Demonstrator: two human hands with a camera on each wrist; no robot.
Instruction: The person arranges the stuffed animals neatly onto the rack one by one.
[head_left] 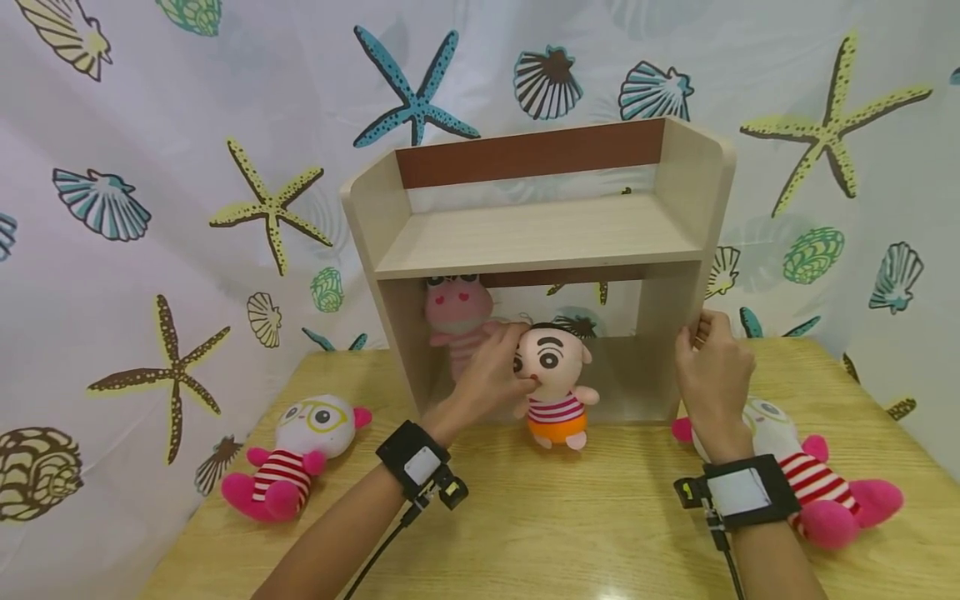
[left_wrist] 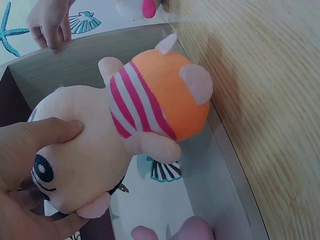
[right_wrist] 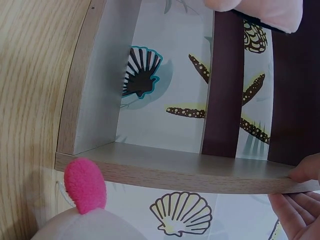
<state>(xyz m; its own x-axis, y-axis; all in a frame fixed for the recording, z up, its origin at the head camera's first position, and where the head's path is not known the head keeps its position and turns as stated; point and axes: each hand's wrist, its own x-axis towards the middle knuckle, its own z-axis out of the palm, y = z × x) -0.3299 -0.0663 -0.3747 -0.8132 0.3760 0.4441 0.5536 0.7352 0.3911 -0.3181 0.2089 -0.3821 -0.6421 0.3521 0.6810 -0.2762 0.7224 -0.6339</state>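
Observation:
My left hand grips a plush doll by its head, thumb across the face and fingers behind. The doll has thick black brows, a pink-striped shirt and orange shorts, and it hangs upright at the front of the lower compartment of a small wooden shelf. In the left wrist view the thumb presses into the cheek of the doll. With thumb inside and fingers outside, my right hand holds the front edge of the shelf's right side panel.
Inside the lower compartment, at its left, stands a pink plush hippo. A plush toy with yellow glasses lies left of the shelf, and a similar plush toy lies at the right behind my right wrist. All rest on a wooden table.

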